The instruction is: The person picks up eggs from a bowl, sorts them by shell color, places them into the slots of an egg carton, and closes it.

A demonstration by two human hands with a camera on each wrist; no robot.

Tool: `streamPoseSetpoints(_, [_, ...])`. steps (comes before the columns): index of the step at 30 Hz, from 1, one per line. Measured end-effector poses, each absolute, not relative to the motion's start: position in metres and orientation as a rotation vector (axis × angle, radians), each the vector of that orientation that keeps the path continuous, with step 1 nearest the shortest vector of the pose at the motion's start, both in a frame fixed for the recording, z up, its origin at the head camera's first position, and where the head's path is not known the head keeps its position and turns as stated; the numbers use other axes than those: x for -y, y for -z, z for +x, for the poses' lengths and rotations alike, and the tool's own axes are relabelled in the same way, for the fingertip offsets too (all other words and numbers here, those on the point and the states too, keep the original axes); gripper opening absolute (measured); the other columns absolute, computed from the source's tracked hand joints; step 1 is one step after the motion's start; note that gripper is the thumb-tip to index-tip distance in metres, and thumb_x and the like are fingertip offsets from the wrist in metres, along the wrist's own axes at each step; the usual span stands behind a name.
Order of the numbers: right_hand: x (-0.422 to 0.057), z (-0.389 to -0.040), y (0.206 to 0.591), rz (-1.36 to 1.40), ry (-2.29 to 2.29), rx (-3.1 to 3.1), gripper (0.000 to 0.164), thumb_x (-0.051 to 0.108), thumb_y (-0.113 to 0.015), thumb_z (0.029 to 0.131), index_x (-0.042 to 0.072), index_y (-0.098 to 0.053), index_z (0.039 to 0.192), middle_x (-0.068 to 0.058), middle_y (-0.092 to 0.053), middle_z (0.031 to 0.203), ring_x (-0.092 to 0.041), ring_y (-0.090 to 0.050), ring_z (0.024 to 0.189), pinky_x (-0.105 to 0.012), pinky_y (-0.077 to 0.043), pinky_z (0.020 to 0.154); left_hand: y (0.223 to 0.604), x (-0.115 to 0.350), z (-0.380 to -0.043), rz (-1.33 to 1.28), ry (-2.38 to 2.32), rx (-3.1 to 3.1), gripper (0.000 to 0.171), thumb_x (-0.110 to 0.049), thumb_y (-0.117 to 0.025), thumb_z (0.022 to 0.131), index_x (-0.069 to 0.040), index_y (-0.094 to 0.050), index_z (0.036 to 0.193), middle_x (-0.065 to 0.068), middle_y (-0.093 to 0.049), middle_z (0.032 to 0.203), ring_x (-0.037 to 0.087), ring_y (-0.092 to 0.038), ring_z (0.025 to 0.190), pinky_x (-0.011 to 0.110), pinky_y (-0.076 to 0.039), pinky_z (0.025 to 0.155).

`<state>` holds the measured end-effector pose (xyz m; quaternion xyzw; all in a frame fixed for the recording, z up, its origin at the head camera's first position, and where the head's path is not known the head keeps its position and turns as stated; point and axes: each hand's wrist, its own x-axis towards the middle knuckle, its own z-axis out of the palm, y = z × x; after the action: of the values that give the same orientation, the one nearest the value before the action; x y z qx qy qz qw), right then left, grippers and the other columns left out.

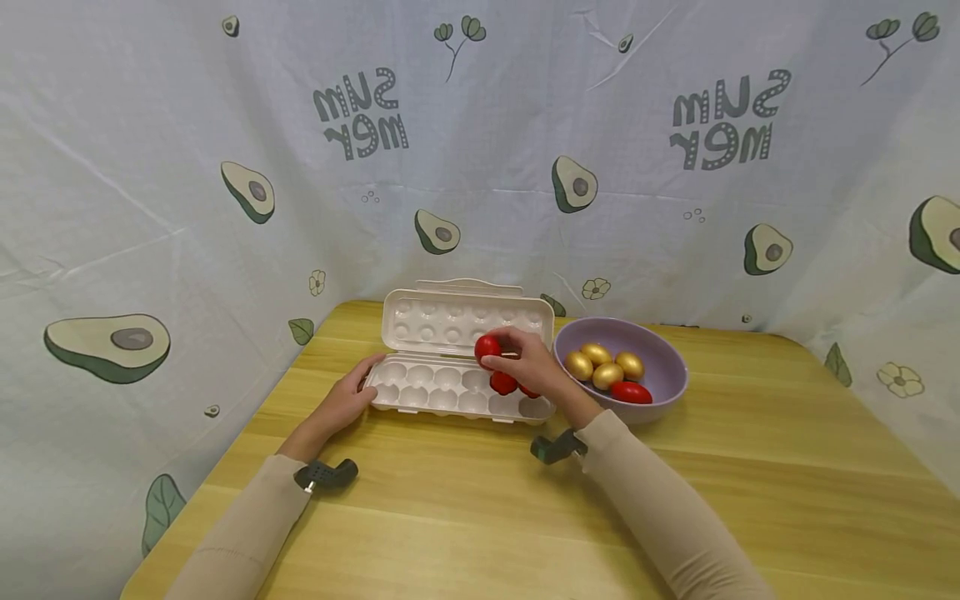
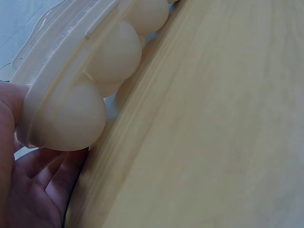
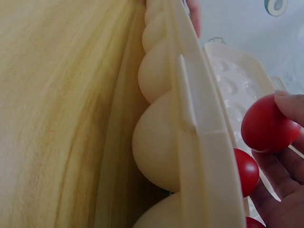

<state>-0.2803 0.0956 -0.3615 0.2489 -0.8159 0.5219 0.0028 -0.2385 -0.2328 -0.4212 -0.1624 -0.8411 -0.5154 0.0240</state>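
Observation:
A cream egg carton (image 1: pixel 416 398) lies on the table with its lid (image 1: pixel 465 321) raised at the back. At its left end my left hand (image 1: pixel 347 402) grips the edge, the thumb on the rim and the fingers (image 2: pixel 59 183) curled beneath the end cup in the left wrist view. My right hand (image 1: pixel 528 360) pinches a red egg (image 3: pixel 266 124) between thumb and fingers, above the carton's back row. Two more red eggs sit in the right part of the carton, one (image 1: pixel 503 382) just below the held egg, the other partly hidden by the right hand.
Close to the carton's right end stands a purple bowl (image 1: pixel 667 404). It holds several gold eggs (image 1: pixel 607 377) and a red egg (image 1: pixel 632 392). A white curtain (image 1: pixel 495 125) with avocado prints hangs behind the wooden table (image 1: pixel 420 517).

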Motion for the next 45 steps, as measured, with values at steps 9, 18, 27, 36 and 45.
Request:
streamPoseSetpoints(9, [-0.092, -0.278, 0.364, 0.755, -1.586, 2.612, 0.044, 0.025, -0.07, 0.077, 0.013, -0.055, 0.117, -0.007, -0.06, 0.108, -0.023, -0.058, 0.097, -0.037, -0.048, 0.081, 0.421, 0.231, -0.24, -0.52, 1.599, 2.586, 0.057, -0.002, -0.041, 0.085, -0.014, -0.03, 0.14, 0.008, -0.029, 0.143, 0.022, -0.029, 0.127, 0.044, -0.024, 0.102])
streamPoseSetpoints(18, [-0.087, -0.276, 0.372, 0.811, -1.545, 2.598, 0.042, 0.024, -0.072, 0.076, 0.014, -0.056, 0.113, -0.003, -0.06, 0.105, -0.018, -0.057, 0.093, -0.034, -0.048, 0.08, 0.421, 0.232, -0.238, -0.526, 1.587, 2.592, 0.057, -0.002, -0.04, 0.085, -0.013, -0.03, 0.14, 0.008, -0.028, 0.144, 0.023, -0.028, 0.129, 0.045, -0.023, 0.103])
streamPoseSetpoints(27, [-0.085, -0.274, 0.375, 0.824, -1.468, 2.615, 0.041, 0.022, -0.071, 0.076, 0.012, -0.055, 0.113, -0.005, -0.06, 0.102, -0.019, -0.056, 0.09, -0.031, -0.049, 0.074, 0.421, 0.232, -0.238, -0.53, 1.596, 2.585, 0.057, -0.002, -0.041, 0.085, -0.013, -0.031, 0.14, 0.008, -0.028, 0.143, 0.023, -0.028, 0.129, 0.044, -0.023, 0.103])
streamPoseSetpoints(36, [-0.083, -0.27, 0.376, 0.803, -1.429, 2.653, 0.038, 0.022, -0.069, 0.078, 0.014, -0.055, 0.112, -0.002, -0.061, 0.102, -0.016, -0.057, 0.09, -0.028, -0.05, 0.073, 0.423, 0.233, -0.238, -0.554, 1.619, 2.561, 0.056, 0.0, -0.04, 0.085, -0.012, -0.031, 0.139, 0.01, -0.028, 0.144, 0.026, -0.026, 0.13, 0.047, -0.021, 0.103])
streamPoseSetpoints(45, [-0.082, -0.27, 0.378, 0.811, -1.368, 2.634, 0.038, 0.02, -0.07, 0.077, 0.011, -0.056, 0.111, -0.002, -0.061, 0.1, -0.015, -0.058, 0.088, -0.029, -0.049, 0.078, 0.411, 0.229, -0.231, -0.526, 1.625, 2.595, 0.056, 0.001, -0.04, 0.086, -0.009, -0.029, 0.14, 0.013, -0.026, 0.144, 0.027, -0.026, 0.13, 0.047, -0.021, 0.103])
